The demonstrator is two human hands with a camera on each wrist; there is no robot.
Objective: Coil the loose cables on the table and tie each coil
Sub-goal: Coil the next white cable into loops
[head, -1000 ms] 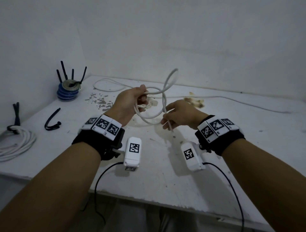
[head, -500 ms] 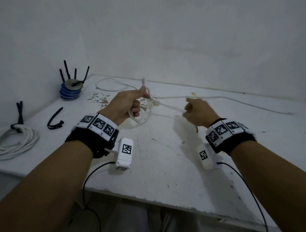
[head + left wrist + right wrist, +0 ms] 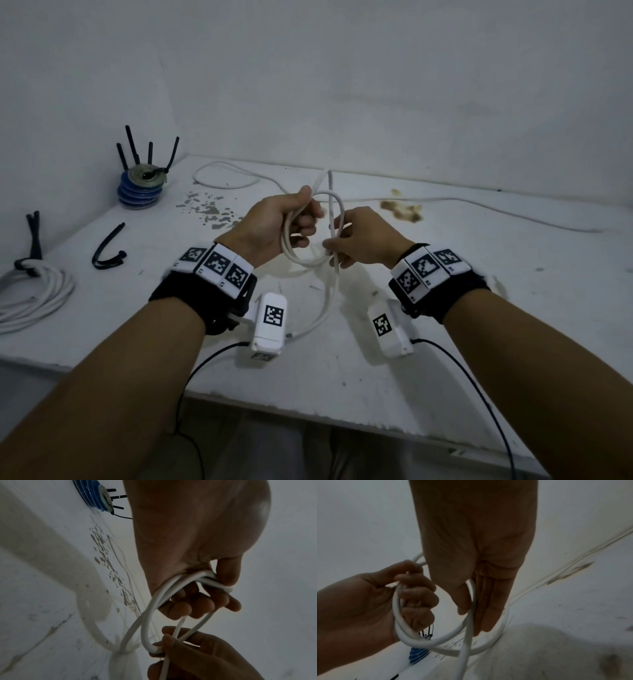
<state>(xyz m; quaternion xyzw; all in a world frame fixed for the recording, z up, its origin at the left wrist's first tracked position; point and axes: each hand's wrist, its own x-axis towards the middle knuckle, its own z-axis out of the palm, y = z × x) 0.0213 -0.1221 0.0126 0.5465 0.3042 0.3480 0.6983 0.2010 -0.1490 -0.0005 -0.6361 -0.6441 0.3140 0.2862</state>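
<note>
Clerk: Item one, nearest: white cable (image 3: 325, 301), one, its tail trailing down onto the bench (image 3: 342, 359) between the wrists.

Checker: Held how?

Clerk: Left hand (image 3: 274, 222), grip clamped round about two gathered loops. Right hand (image 3: 363, 243), thumb pinching the running strand against straight fingers, just beside the loops.

Checker: Step in hand?

Clerk: Coiling, judged early; no tie on this one yet. The next move calls for the right hand to lay another loop into the left grip, drawing slack without twisting.

Checker: Farther stock?

Clerk: Tied white coil (image 3: 30, 301), one, left edge. Loose black tie (image 3: 106, 250), one. Blue reel stack (image 3: 140, 192) with four black ties upright, far corner. Uncoiled cable run (image 3: 479, 205), length uncertain, along the far bench.
</note>
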